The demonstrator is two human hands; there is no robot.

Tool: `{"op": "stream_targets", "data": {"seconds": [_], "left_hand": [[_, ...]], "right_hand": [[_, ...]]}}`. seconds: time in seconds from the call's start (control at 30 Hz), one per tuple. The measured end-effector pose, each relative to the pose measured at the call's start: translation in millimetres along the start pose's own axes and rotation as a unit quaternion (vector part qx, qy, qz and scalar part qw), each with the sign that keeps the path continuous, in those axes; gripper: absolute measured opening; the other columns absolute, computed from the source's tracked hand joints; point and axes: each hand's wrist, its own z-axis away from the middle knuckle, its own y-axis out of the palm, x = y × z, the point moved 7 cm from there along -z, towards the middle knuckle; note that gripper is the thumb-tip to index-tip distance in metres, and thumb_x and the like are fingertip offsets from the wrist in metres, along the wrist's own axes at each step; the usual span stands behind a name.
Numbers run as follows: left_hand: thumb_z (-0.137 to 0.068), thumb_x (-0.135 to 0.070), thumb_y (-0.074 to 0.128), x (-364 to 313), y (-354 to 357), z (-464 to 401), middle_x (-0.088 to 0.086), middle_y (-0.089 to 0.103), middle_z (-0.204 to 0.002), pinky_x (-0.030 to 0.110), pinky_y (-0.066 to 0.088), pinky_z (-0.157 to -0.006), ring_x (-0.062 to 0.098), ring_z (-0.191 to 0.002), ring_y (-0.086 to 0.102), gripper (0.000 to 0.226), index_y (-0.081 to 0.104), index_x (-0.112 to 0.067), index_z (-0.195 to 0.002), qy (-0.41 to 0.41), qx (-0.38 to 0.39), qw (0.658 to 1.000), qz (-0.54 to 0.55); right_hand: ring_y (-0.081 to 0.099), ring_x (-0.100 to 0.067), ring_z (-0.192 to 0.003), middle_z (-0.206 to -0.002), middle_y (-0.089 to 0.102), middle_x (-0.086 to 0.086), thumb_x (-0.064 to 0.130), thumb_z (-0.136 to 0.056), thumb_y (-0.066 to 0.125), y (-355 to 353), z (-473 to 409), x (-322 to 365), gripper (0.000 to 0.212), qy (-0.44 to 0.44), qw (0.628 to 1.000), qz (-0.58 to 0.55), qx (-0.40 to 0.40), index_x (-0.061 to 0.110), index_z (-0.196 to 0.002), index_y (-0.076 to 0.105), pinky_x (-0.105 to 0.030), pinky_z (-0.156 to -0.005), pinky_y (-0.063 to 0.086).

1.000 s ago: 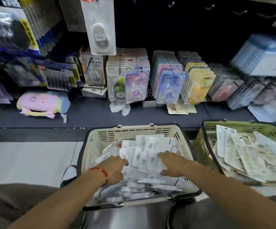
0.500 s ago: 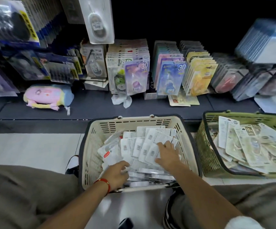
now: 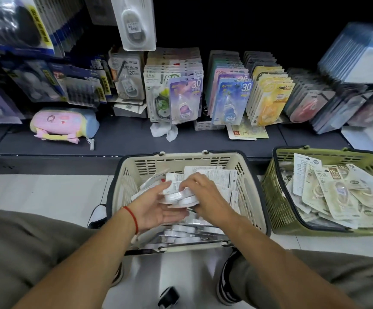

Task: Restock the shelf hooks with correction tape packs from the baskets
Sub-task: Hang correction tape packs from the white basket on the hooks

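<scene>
Head view. 2 hands over the beige basket (image 3: pixel 251 186), which sits on the floor in front of the shelf (image 3: pixel 118 141).

Left hand (image 3: pixel 156 207): palm turned up, fingers nearly straight, lying under a small stack of white packs (image 3: pixel 180 196). The stack rests on the fingers, above the loose packs that fill the basket.

Right hand (image 3: pixel 205 195): fingers curled over the top and right edge of the same stack, gripping it from above. The stack sits between both hands, touching each.

More white packs lie under and behind the hands; the nearest ones show at the basket's front wall.

Green basket (image 3: pixel 277 210) just to the right of the beige one, holding cream-coloured packs (image 3: pixel 337 192), well apart from either hand.

On the shelf beyond: rows of hanging packs (image 3: pixel 232 99), upright and overlapping. A pink pouch (image 3: pixel 62 124) lies at left, a crumpled white tissue (image 3: pixel 164 131) near centre.
</scene>
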Motion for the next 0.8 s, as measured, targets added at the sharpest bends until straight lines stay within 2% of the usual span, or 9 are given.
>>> {"op": "stream_targets", "data": {"seconds": [0.13,0.23,0.3,0.37,0.43,0.53,0.6,0.73,0.8], "left_hand": [[-0.086,-0.006,0.071,7,-3,2,0.025,0.067,-0.133,0.052,0.061,-0.091,0.038,-0.108,0.073,0.055,0.059,0.002,-0.139,0.013,0.048,0.998,0.025],[-0.087,0.001,0.07,10,-13,-2,0.021,0.069,-0.132,0.048,0.058,-0.094,0.037,-0.115,0.069,0.05,0.061,-0.001,-0.136,0.034,0.011,0.999,0.023],[-0.091,0.006,0.066,8,-25,-4,0.022,0.068,-0.134,0.053,0.055,-0.099,0.041,-0.124,0.064,0.047,0.06,-0.001,-0.137,0.053,-0.028,0.998,0.01],[-0.092,0.007,0.066,7,-34,-4,0.023,0.066,-0.137,0.06,0.051,-0.103,0.044,-0.129,0.061,0.048,0.06,-0.004,-0.138,0.072,-0.053,0.996,0.001],[-0.093,0.005,0.067,6,-37,-3,0.021,0.066,-0.138,0.06,0.055,-0.094,0.041,-0.125,0.063,0.049,0.06,-0.01,-0.14,0.085,-0.057,0.995,-0.003],[-0.097,0.0,0.065,3,-35,0,0.016,0.068,-0.136,0.049,0.062,-0.071,0.037,-0.118,0.065,0.047,0.062,-0.019,-0.14,0.103,-0.043,0.994,0.007],[-0.097,-0.002,0.065,1,-34,1,0.013,0.07,-0.132,0.044,0.061,-0.064,0.035,-0.111,0.068,0.045,0.065,-0.025,-0.136,0.114,-0.033,0.993,0.017],[-0.093,-0.001,0.069,2,-37,-3,0.012,0.072,-0.132,0.058,0.061,-0.082,0.037,-0.116,0.07,0.047,0.065,-0.026,-0.134,0.128,-0.029,0.991,0.019],[-0.09,-0.001,0.072,3,-40,-5,0.013,0.072,-0.13,0.063,0.059,-0.087,0.038,-0.117,0.07,0.047,0.067,-0.024,-0.131,0.131,-0.041,0.99,0.02]], "right_hand": [[0.041,-0.019,-0.129,-0.132,0.049,0.0,0.009,-0.079,0.083,8,5,1,0.058,-0.009,0.998,0.065,0.014,0.024,-0.129,0.058,-0.039,-0.112,0.03],[0.032,-0.022,-0.145,-0.152,0.039,-0.003,0.022,-0.085,0.08,5,18,-41,0.077,0.12,0.987,0.087,0.065,0.026,-0.151,0.041,-0.047,-0.124,0.023],[0.042,-0.023,-0.141,-0.152,0.044,-0.003,0.026,-0.09,0.079,5,40,-80,0.075,0.245,0.958,0.065,0.132,0.028,-0.152,0.038,-0.042,-0.119,0.034],[0.054,-0.022,-0.131,-0.145,0.056,-0.001,0.033,-0.094,0.076,14,69,-109,0.059,0.334,0.92,0.024,0.203,0.025,-0.145,0.048,-0.037,-0.11,0.043],[0.058,-0.021,-0.127,-0.136,0.059,0.003,0.042,-0.094,0.074,25,91,-121,0.053,0.386,0.892,-0.03,0.232,0.027,-0.141,0.056,-0.036,-0.106,0.048],[0.064,-0.015,-0.113,-0.117,0.064,0.009,0.044,-0.093,0.073,31,94,-124,0.039,0.384,0.898,-0.069,0.204,0.03,-0.129,0.066,-0.026,-0.084,0.05],[0.066,-0.014,-0.106,-0.111,0.067,0.009,0.037,-0.096,0.071,32,90,-126,0.027,0.375,0.903,-0.06,0.2,0.031,-0.122,0.068,-0.024,-0.08,0.046],[0.066,-0.015,-0.106,-0.124,0.071,0.0,0.025,-0.1,0.069,31,87,-130,0.031,0.368,0.907,-0.034,0.203,0.022,-0.131,0.07,-0.026,-0.094,0.048],[0.068,-0.016,-0.095,-0.121,0.072,-0.003,0.024,-0.106,0.061,19,79,-129,0.029,0.366,0.915,-0.019,0.171,0.019,-0.133,0.07,-0.031,-0.091,0.053]]}}
